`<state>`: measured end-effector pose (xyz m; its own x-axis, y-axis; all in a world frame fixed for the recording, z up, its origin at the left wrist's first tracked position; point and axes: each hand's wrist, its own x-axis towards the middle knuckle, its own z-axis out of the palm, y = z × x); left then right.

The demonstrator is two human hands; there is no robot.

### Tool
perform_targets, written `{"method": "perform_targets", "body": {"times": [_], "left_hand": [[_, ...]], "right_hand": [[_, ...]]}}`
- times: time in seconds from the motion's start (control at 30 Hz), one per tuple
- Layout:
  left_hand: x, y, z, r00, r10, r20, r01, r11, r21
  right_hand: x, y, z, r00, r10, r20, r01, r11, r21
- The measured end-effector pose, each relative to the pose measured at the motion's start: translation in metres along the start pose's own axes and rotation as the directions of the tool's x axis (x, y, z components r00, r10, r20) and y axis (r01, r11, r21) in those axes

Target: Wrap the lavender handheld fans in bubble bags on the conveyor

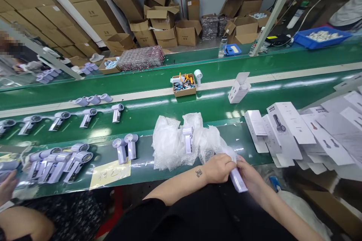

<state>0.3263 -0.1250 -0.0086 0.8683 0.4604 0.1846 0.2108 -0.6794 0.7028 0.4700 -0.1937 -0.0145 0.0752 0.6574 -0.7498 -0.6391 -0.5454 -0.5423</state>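
Head camera view: looking down at a green workbench [144, 160], with a pale lilac handheld fan [239, 181] held just past its front edge, against black clothing. Gripping the fan in the left hand [219, 167], closed around its upper part; touching its right side with the right hand [246, 171], with fingertips out of sight, so cannot tell how far closed. Close by on the left, clear bubble-wrap bags [166, 143], with a second fan [188, 139] lying on top. To the right, a strip of open bench up to flattened white boxes [285, 124]; beyond, a wide stretch of green belt [152, 109]. Hidden by hand and plastic, most of the held fan's head. Cut off at the left edge, another person's hand [7, 188]. Hard to read, handwriting on a yellow sheet [109, 175].
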Motion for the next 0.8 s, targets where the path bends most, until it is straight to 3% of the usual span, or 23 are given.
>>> {"method": "perform_targets", "body": {"times": [0.03,0.1,0.17,0.23,0.3,0.37,0.47,0.6,0.63,0.67,0.73,0.8], "left_hand": [[-0.001,0.001,0.000,0.999,-0.035,0.037,0.037,0.997,-0.062],[0.000,0.003,-0.003,0.958,-0.282,0.050,0.285,0.920,-0.269],[0.002,0.007,-0.008,0.826,-0.551,0.116,0.526,0.683,-0.507],[0.008,0.015,-0.017,0.721,-0.658,0.215,0.611,0.458,-0.646],[0.016,0.025,-0.027,0.695,-0.677,0.242,0.603,0.364,-0.710],[0.022,0.035,-0.036,0.732,-0.651,0.201,0.546,0.385,-0.744],[0.029,0.044,-0.043,0.826,-0.546,0.142,0.423,0.432,-0.797],[0.034,0.047,-0.042,0.835,-0.502,0.227,0.408,0.287,-0.866],[0.035,0.047,-0.043,0.849,-0.469,0.244,0.416,0.306,-0.856],[0.037,0.047,-0.044,0.873,-0.428,0.233,0.408,0.382,-0.829],[0.041,0.045,-0.046,0.934,-0.334,0.128,0.325,0.642,-0.694],[0.046,0.039,-0.044,0.972,-0.232,0.034,0.219,0.846,-0.486]], "right_hand": [[-0.002,0.004,-0.002,0.999,0.006,-0.031,-0.006,1.000,0.010],[-0.009,0.007,-0.010,0.997,0.038,-0.074,-0.038,0.999,0.009],[-0.024,0.001,-0.020,0.995,0.036,-0.089,-0.041,0.998,-0.051],[-0.044,-0.012,-0.027,0.986,-0.108,-0.129,0.076,0.970,-0.229],[-0.064,-0.030,-0.029,0.932,-0.333,-0.141,0.241,0.862,-0.445],[-0.080,-0.047,-0.028,0.881,-0.466,-0.084,0.345,0.753,-0.561],[-0.092,-0.063,-0.025,0.874,-0.479,0.078,0.416,0.658,-0.628],[-0.084,-0.064,-0.026,0.844,-0.414,0.341,0.524,0.498,-0.691],[-0.079,-0.063,-0.026,0.818,-0.420,0.393,0.561,0.430,-0.707],[-0.072,-0.062,-0.025,0.787,-0.452,0.419,0.589,0.351,-0.728],[-0.058,-0.062,-0.018,0.722,-0.568,0.396,0.595,0.218,-0.773],[-0.049,-0.064,-0.007,0.675,-0.650,0.348,0.578,0.173,-0.798]]}}
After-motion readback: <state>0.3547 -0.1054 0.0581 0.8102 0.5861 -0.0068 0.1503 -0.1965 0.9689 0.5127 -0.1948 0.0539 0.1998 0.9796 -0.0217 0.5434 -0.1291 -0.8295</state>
